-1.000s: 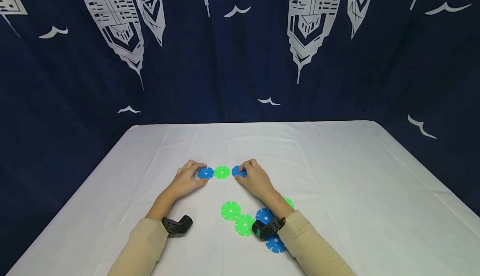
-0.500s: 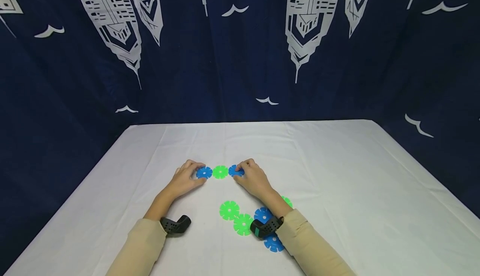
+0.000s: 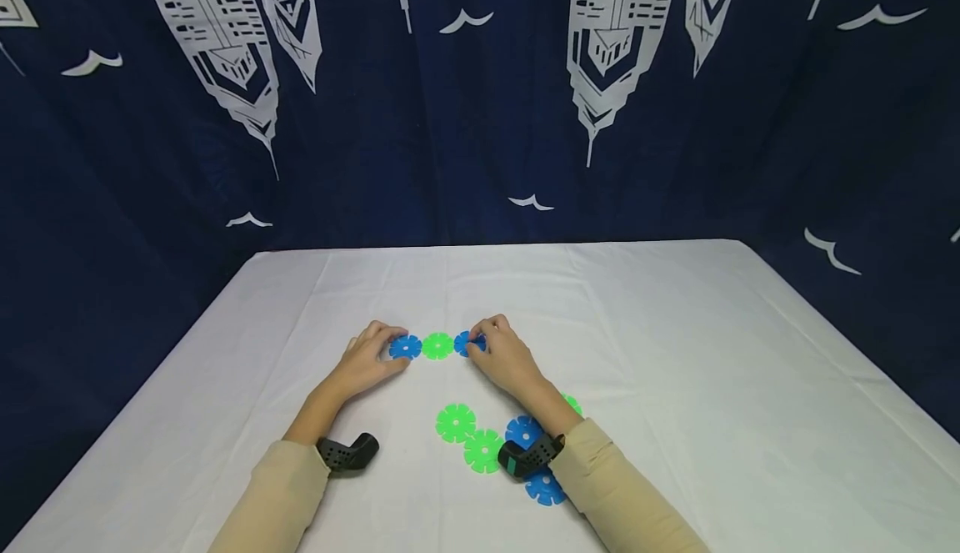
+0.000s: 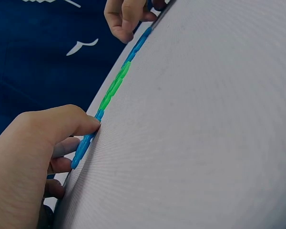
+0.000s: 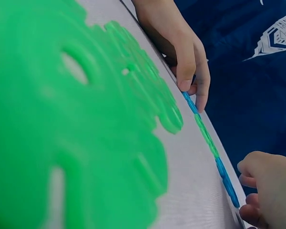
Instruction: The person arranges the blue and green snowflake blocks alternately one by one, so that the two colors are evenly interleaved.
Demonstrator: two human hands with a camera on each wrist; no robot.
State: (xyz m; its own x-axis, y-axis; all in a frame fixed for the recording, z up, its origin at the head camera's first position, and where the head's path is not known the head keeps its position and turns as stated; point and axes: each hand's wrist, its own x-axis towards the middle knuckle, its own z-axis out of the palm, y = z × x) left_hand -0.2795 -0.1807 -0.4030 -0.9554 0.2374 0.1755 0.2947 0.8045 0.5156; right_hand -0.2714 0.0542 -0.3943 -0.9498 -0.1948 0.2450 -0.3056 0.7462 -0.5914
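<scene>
Three discs lie in a row at mid-table, head view: left blue disc (image 3: 405, 346), middle green disc (image 3: 437, 345), right blue disc (image 3: 467, 343), edges meeting. Left hand (image 3: 365, 363) holds the left blue disc by its left edge, fingers curled round it. Right hand (image 3: 506, 357) holds the right blue disc likewise, covering part of it. Against the pictures from a second and half a second ago, the row and both hands sit a shade further left in the frame, as do the curtain (image 3: 480, 94) and table (image 3: 675, 386); judged a shift of the camera, not of the pieces. Row looks no tighter or looser than before, so the pressing-together seems held rather than advanced.

Loose stock, near side: green disc (image 3: 455, 423), green disc (image 3: 483, 450), two blue discs (image 3: 522, 430) by the right sleeve, unchanged.

Left wrist view: row seen edge-on; thumb and fingers of the left hand (image 4: 33, 157) pinch the blue disc (image 4: 86, 143), green disc (image 4: 115, 86) beyond, right hand (image 4: 126, 19) at the far end.

Right wrist view: large blurred green disc (image 5: 71, 124) fills the near field; right hand (image 5: 181, 52) pinches its blue disc (image 5: 189, 102); left hand (image 5: 269, 191) curled at the other end.
</scene>
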